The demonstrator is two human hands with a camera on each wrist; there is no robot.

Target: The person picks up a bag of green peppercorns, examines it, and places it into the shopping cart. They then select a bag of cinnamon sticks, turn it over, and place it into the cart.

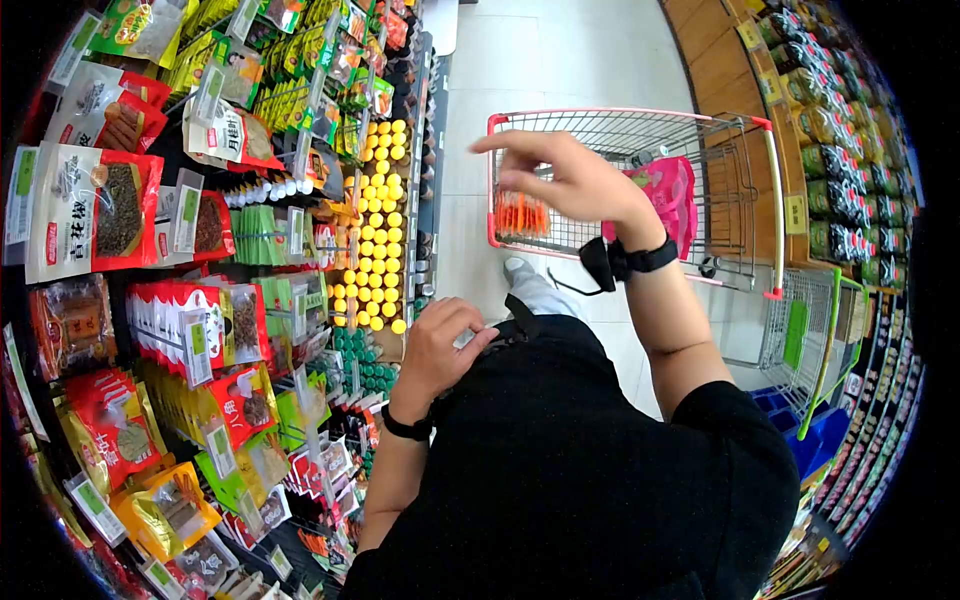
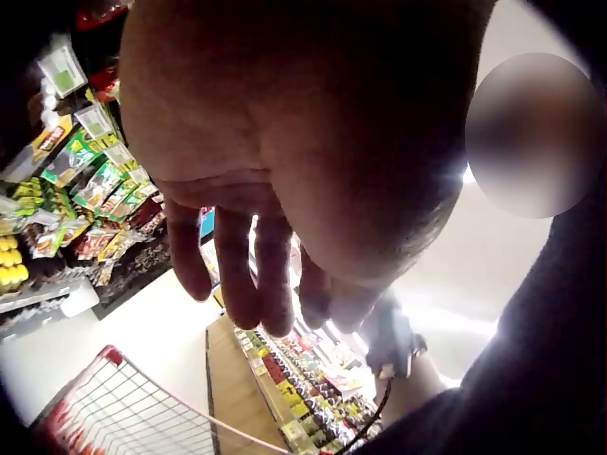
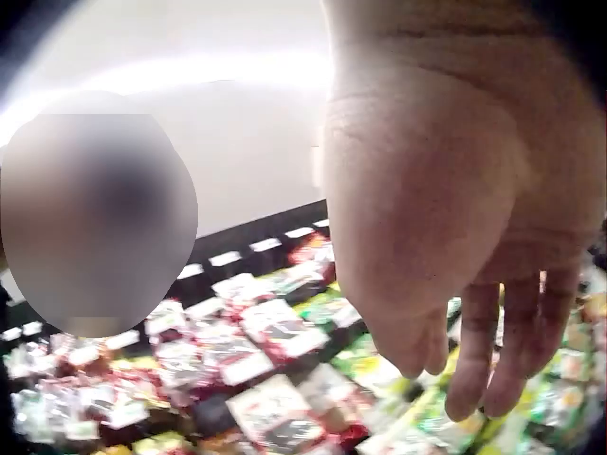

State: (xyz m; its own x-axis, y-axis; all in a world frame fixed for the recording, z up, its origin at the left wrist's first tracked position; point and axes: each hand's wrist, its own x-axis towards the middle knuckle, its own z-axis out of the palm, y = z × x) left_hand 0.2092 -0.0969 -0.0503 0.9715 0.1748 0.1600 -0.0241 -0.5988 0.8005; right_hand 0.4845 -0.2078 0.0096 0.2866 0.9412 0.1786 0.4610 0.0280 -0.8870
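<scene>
My right hand point(image 1: 570, 180) is raised over the shopping cart point(image 1: 600, 113), index finger stretched out to the left and the other fingers loosely bent. Nothing lies in its palm in the right wrist view. Below it, orange-red packets point(image 1: 522, 214) sit at the cart's left end, and a bright pink bag point(image 1: 680, 200) lies near the middle, partly covered by the wrist. My left hand point(image 1: 437, 345) hangs by the waist, fingers loosely bent beside a black strap point(image 1: 520, 315). In the left wrist view its fingers point(image 2: 237, 275) hang down, holding nothing.
Racks of hanging spice packets point(image 1: 125, 215) line the left side, with yellow-capped containers point(image 1: 378, 235) beyond. On the right, shelves of packaged goods point(image 1: 835, 150) run along the aisle. A second cart with a green rim point(image 1: 822, 360) and a blue bin point(image 1: 825, 440) stand at the right.
</scene>
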